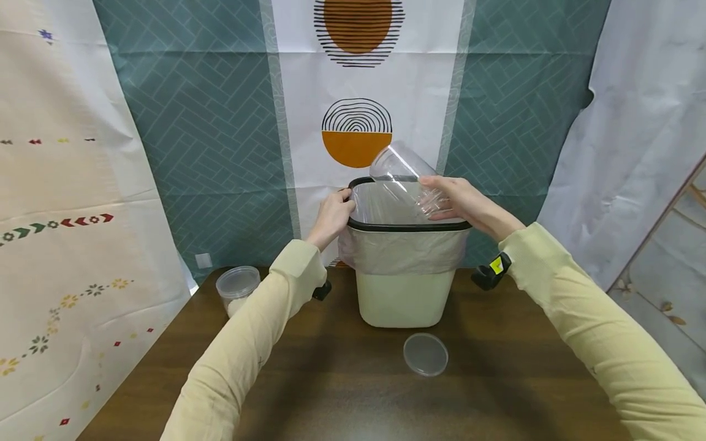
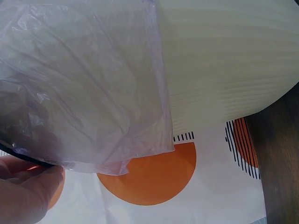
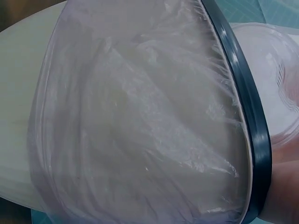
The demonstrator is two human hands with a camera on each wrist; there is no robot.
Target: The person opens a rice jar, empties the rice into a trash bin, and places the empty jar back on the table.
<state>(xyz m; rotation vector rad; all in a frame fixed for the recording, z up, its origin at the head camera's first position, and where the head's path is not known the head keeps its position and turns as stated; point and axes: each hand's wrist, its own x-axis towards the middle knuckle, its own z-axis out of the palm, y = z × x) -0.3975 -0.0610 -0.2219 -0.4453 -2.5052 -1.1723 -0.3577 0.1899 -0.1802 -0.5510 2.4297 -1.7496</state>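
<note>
Where two pale yellow sleeves [image 1: 595, 331] reach in over the near edge of the desk [image 1: 353, 404], I have a round clear lid [image 1: 426, 354] lying flat between them, just in front of the bin. Past the lid I see the pale bin [image 1: 402, 300] standing upright toward the far edge of the desk. A thin see-through bag [image 1: 408, 254] lines it and folds down outside, under a black rim [image 1: 410, 228]. Near the desk's far left corner I make out a second clear jar [image 1: 238, 283], with something whitish low inside; the left sleeve covers part of it.

On my left side, the left hand [image 1: 333, 214] grips the rim at the bin's left, and the left wrist view shows me its thumb and fingers clamped around the black edge. Opposite, the right hand [image 1: 460, 199] holds a clear jar [image 1: 399, 168], its fingers clamped about the end nearest the palm. I see this jar tilted at the bin's mouth, its other end raised toward the upper left; I cannot tell whether any of it dips below the rim. My right wrist view has the jar beyond the rim, with only a little of the hand showing.

Farthest off, I see a hanging cloth [image 1: 215, 122] with teal panels and a white strip bearing orange shapes.
</note>
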